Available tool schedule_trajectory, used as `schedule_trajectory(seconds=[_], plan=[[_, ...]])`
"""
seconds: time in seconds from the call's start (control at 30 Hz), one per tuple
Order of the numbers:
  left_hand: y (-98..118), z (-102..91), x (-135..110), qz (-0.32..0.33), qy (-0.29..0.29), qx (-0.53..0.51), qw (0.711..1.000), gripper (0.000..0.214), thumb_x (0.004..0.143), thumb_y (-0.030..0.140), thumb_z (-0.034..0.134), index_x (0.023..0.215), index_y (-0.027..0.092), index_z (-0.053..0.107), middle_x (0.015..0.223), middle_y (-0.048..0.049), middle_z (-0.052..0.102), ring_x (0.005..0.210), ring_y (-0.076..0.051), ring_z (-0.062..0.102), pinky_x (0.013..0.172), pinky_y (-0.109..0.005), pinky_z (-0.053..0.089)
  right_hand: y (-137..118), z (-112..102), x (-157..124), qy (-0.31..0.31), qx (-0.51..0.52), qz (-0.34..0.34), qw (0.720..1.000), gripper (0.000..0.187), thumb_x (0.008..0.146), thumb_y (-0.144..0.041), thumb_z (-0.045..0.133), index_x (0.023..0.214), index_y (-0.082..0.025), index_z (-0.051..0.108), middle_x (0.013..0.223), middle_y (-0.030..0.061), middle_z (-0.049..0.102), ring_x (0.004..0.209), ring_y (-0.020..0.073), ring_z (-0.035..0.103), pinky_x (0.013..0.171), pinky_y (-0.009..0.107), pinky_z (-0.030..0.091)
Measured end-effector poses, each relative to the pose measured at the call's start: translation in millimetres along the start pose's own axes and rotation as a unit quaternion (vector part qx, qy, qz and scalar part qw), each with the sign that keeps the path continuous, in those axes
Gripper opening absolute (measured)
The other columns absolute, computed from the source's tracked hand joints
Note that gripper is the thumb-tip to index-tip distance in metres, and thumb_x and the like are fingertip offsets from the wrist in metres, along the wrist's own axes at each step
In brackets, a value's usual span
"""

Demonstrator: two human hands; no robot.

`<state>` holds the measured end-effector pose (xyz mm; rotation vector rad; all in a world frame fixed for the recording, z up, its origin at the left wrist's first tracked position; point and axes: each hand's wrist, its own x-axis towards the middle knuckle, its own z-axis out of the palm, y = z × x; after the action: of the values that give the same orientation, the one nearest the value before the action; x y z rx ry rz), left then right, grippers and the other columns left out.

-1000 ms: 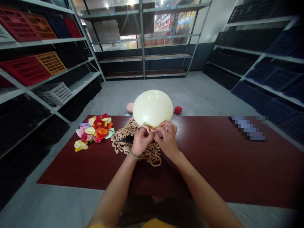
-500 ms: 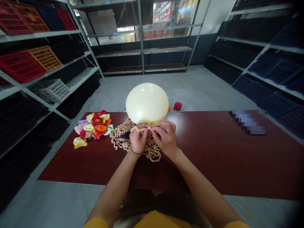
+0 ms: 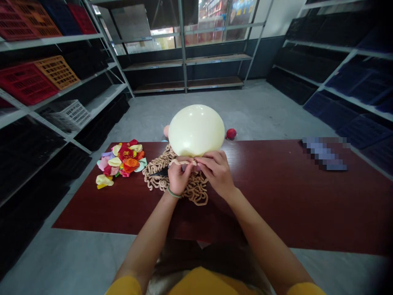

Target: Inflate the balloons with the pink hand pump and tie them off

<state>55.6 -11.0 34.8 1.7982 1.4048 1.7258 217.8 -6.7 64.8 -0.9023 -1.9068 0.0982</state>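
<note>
A large inflated pale-yellow balloon [image 3: 197, 130] stands above my two hands at the far edge of the table. Beneath its base, my left hand [image 3: 178, 175] is closed, thumb against forefinger, on a thick beige cord [image 3: 181, 162]. My right hand [image 3: 216, 171] pinches at the balloon's neck, its fingertips meeting those of the left. The neck itself is mostly covered by fingers. Under and around both hands lies a heap of the same curly beige cord [image 3: 196, 192]. A black object [image 3: 160, 173], partly hidden, pokes out of the heap beside my left hand.
Limp balloons in many colours [image 3: 123, 159] lie piled on the left of the dark red table [image 3: 276, 196]. A blurred-out bluish object [image 3: 325, 155] rests at the right. A small red balloon [image 3: 231, 133] is on the floor beyond. Shelves with crates [image 3: 58, 71] line the sides.
The big balloon has shifted slightly right in view, uncovering a pinkish round shape behind its left side. Both hands keep their pinch at the neck, with small finger movements.
</note>
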Motion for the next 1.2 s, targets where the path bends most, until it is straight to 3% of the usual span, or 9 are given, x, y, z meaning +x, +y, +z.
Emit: schedule_trajectory(seconds=[0.47, 0.67, 0.83, 0.93, 1.2], plan=[[5.3, 1.6, 4.8, -0.032, -0.075, -0.050, 0.995, 0.008, 0.082, 0.029, 0.070, 0.085, 0.023, 0.074, 0.087, -0.0044, 0.074, 0.084, -0.020, 0.067, 0.086, -0.035, 0.050, 1.8, -5.6, -0.7, 0.015, -0.140, -0.061, 0.988, 0.011, 0.091, -0.020, 0.056, 0.095, -0.022, 0.065, 0.096, 0.0069, 0.065, 0.089, 0.0220, 0.055, 0.084, 0.038, 0.047], [7.7, 4.2, 5.6, -0.046, -0.049, -0.091, 0.994, 0.011, 0.085, 0.030, 0.068, 0.084, 0.020, 0.072, 0.087, -0.0046, 0.073, 0.084, -0.018, 0.066, 0.083, -0.033, 0.052, 2.0, -4.7, 1.0, 0.017, -0.034, 0.007, 0.999, 0.017, 0.094, -0.022, 0.055, 0.107, -0.023, 0.066, 0.103, 0.0070, 0.062, 0.100, 0.0219, 0.056, 0.093, 0.041, 0.046], [4.8, 3.4, 7.0, -0.027, -0.047, -0.090, 0.994, 0.011, 0.085, 0.030, 0.068, 0.085, 0.019, 0.071, 0.086, -0.0042, 0.073, 0.082, -0.017, 0.066, 0.080, -0.031, 0.052, 5.3, -4.0, 1.5, -0.011, -0.024, -0.003, 1.000, 0.021, 0.095, -0.022, 0.055, 0.110, -0.024, 0.069, 0.100, 0.0068, 0.061, 0.098, 0.0217, 0.054, 0.090, 0.041, 0.047], [1.0, 4.0, 6.8, -0.007, -0.040, -0.079, 0.996, 0.011, 0.085, 0.029, 0.069, 0.084, 0.018, 0.070, 0.084, -0.0043, 0.072, 0.079, -0.016, 0.066, 0.076, -0.029, 0.053, 7.1, -2.9, 0.7, -0.010, -0.021, -0.008, 1.000, 0.016, 0.094, -0.022, 0.057, 0.103, -0.024, 0.070, 0.097, 0.0058, 0.061, 0.096, 0.0215, 0.053, 0.088, 0.040, 0.047], [0.1, 6.8, 5.3, -0.021, -0.029, -0.078, 0.996, 0.014, 0.084, 0.032, 0.070, 0.084, 0.018, 0.072, 0.085, -0.0041, 0.074, 0.079, -0.016, 0.070, 0.075, -0.029, 0.056, 4.8, -7.2, 2.4, 0.019, -0.126, -0.054, 0.990, 0.006, 0.091, -0.021, 0.058, 0.090, -0.020, 0.063, 0.093, 0.0061, 0.066, 0.087, 0.0206, 0.056, 0.082, 0.036, 0.045]])
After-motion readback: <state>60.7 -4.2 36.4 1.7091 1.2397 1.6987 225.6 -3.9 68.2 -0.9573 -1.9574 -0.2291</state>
